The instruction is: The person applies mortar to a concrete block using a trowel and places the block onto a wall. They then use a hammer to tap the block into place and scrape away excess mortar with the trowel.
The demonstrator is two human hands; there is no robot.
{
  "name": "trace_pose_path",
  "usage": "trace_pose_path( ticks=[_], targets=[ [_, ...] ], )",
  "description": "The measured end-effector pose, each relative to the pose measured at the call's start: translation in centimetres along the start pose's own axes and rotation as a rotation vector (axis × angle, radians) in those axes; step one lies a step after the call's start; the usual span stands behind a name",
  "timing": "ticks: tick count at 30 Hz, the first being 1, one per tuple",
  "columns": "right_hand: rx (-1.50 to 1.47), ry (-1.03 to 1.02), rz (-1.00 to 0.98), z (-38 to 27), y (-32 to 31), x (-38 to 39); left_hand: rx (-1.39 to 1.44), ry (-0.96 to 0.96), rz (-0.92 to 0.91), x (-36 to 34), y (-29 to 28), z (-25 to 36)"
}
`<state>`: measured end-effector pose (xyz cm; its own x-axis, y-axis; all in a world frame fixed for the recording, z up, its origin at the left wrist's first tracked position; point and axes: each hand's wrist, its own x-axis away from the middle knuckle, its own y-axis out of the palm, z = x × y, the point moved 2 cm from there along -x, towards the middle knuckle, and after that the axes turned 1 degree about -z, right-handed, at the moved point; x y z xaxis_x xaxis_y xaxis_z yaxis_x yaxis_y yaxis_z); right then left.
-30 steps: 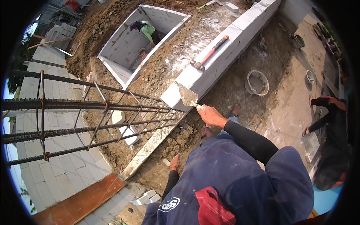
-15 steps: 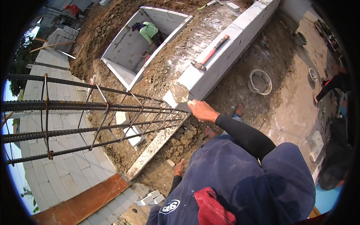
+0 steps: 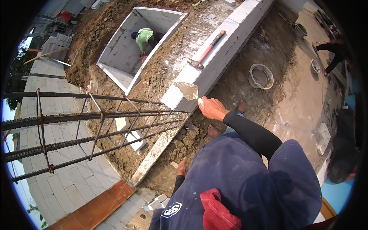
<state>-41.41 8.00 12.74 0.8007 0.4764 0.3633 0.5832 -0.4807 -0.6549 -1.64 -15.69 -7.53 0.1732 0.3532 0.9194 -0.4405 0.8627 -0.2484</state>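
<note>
Right hand (image 3: pixel 212 109) grips the handle of a mortar-loaded steel trowel (image 3: pixel 188 91), fingers clenched round it — blade held against the near end of the white block wall (image 3: pixel 226 46). Left hand (image 3: pixel 182 168) hangs low beside the trench; its fingers' state cannot be told. A red-handled hammer (image 3: pixel 207 50) lies atop the wall, beyond the trowel.

trowel (image 3: pixel 188 91): dull metal blade, smeared with grey mortar
block wall (image 3: pixel 214 61): matt white blocks, chalky and rough
hammer (image 3: pixel 206 50): red handle, dark metal head
rebar cage (image 3: pixel 96 126): ribbed steel, rusty brown
soil (image 3: pixel 161 73): crumbly, dry brown earth
sleeve (image 3: pixel 253 134): smooth black cloth
bucket (image 3: pixel 261 76): mortar-crusted, matt grey
</note>
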Motion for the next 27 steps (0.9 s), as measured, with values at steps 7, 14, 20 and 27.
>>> trace_pose_path(
  ticks=[7,14,20,27],
  targets=[
    [-0.202,0.020,-0.093,-2.0,-1.4,-0.5,-0.107,0.190,-0.145,-0.8,-2.1,0.4],
    [0.022,-0.041,-0.062,3.7,-3.0,6.5,-0.442,0.476,-0.028,1.8,-4.5,2.8],
    [0.009,0.061,-0.006,11.4,-3.3,8.2,-0.483,0.595,-0.023,9.2,3.6,15.0],
    [-0.775,0.070,0.130,5.0,-8.5,6.9,-0.575,1.209,0.245,16.2,7.5,30.2]
  ],
)
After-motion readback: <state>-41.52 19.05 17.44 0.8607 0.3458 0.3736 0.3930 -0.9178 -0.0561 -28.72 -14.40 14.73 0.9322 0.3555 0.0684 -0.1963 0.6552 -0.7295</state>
